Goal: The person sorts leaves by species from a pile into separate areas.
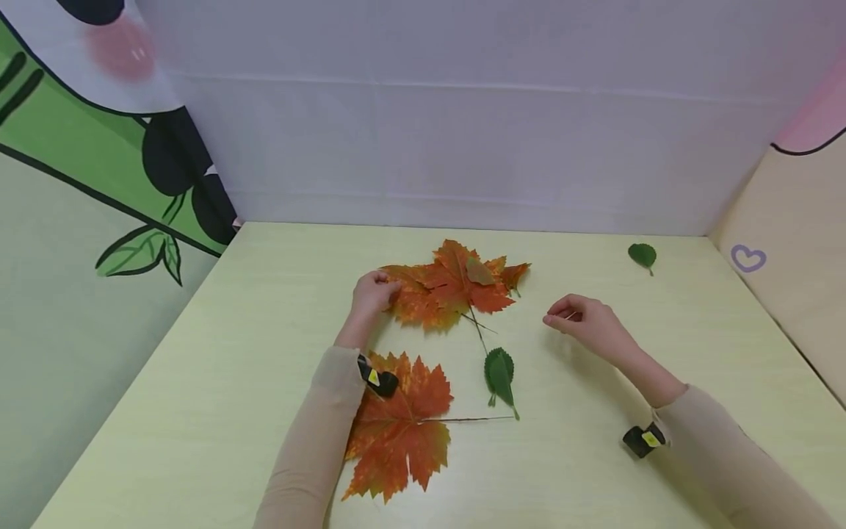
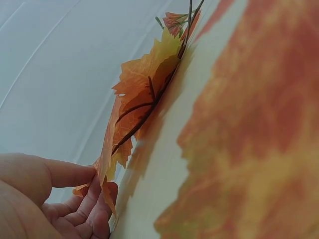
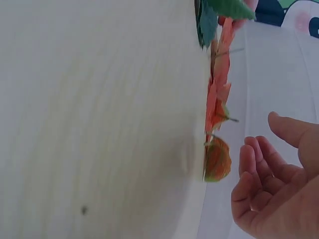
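At the back middle of the table lies a cluster of orange maple leaves (image 1: pixel 449 286), overlapping, with thin stems toward the front. My left hand (image 1: pixel 371 297) pinches the left edge of one maple leaf (image 2: pixel 106 149) between thumb and fingers, and that edge is lifted off the table. A small brownish-green leaf (image 1: pixel 479 272) lies on top of the cluster. To the right, my right hand (image 1: pixel 588 327) hovers above the table, fingers loosely bent and holding nothing; in the right wrist view a gap shows between thumb and fingers.
Another large orange maple leaf (image 1: pixel 413 433) lies nearer, partly under the left forearm, its stem pointing right. Two overlapping green leaves (image 1: pixel 500 371) lie between the hands. One green leaf (image 1: pixel 642 255) rests at the back right. Upright panels border the pale table (image 1: pixel 198 382).
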Available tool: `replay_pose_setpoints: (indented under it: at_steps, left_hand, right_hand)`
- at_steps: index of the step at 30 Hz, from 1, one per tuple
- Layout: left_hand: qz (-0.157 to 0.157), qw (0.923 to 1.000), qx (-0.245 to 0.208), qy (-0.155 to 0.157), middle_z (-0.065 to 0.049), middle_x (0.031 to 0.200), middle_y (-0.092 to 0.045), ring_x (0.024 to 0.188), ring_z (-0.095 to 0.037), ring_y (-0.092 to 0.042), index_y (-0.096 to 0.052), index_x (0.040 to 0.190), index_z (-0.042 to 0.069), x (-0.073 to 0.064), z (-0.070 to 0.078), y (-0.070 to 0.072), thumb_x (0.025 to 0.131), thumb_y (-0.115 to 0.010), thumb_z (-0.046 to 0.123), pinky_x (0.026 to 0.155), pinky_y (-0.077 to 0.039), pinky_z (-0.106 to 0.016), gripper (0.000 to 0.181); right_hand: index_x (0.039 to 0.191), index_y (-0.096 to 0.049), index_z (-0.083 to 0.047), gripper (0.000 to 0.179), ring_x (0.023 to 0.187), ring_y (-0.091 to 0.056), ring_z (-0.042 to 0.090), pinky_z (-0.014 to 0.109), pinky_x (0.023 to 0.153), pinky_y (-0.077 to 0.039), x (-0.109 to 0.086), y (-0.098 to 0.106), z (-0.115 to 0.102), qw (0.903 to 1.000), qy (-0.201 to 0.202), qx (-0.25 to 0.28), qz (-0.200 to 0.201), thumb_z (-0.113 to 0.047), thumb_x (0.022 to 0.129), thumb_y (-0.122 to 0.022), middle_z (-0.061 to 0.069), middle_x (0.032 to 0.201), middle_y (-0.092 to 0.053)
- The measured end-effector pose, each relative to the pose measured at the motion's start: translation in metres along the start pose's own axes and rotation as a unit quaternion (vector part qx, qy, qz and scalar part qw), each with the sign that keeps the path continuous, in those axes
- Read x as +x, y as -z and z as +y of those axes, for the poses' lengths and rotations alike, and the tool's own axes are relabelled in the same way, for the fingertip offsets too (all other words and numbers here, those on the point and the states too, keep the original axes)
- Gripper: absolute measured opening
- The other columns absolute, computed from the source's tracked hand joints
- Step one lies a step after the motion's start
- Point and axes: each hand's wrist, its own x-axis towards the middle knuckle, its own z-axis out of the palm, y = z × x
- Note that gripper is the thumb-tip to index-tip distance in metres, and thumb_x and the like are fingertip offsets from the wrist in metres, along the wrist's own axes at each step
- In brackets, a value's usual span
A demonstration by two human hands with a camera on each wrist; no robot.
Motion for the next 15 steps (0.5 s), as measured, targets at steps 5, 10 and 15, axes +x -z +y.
replay_pose_setpoints:
  at_steps: [5,10,15]
  left_hand:
    - [-0.001,1.0,-0.005,-0.002,-0.006,0.095,-0.049,0.074,-0.015,-0.042,-0.05,0.11,0.002,0.0,-0.001,0.0,0.089,-0.058,0.018,0.061,-0.038,-0.025,0.027]
    - [-0.002,1.0,-0.005,0.0,-0.006,0.093,-0.048,0.074,-0.015,-0.041,-0.05,0.108,0.002,0.001,-0.002,0.001,0.089,-0.058,0.017,0.06,-0.037,-0.025,0.026]
    - [0.001,1.0,-0.004,-0.001,-0.007,0.094,-0.049,0.075,-0.015,-0.042,-0.05,0.109,0.002,0.001,-0.002,0.001,0.089,-0.059,0.017,0.06,-0.038,-0.024,0.027]
  right_hand:
    - [0.095,-0.062,-0.012,0.026,0.075,-0.053,0.015,0.03,0.067,-0.042,-0.017,-0.018,-0.017,0.9996,0.021,0.008,-0.019,-0.036,0.083,-0.064,0.001,0.083,-0.061]
    - [0.091,-0.061,-0.013,0.022,0.071,-0.053,0.013,0.025,0.062,-0.043,-0.034,-0.034,-0.03,0.9986,0.035,0.006,-0.038,-0.032,0.081,-0.068,-0.002,0.078,-0.059]
    - [0.089,-0.059,-0.012,0.021,0.07,-0.052,0.011,0.023,0.059,-0.043,-0.047,-0.05,-0.038,0.9975,0.047,-0.012,-0.051,-0.026,0.078,-0.071,-0.005,0.075,-0.057]
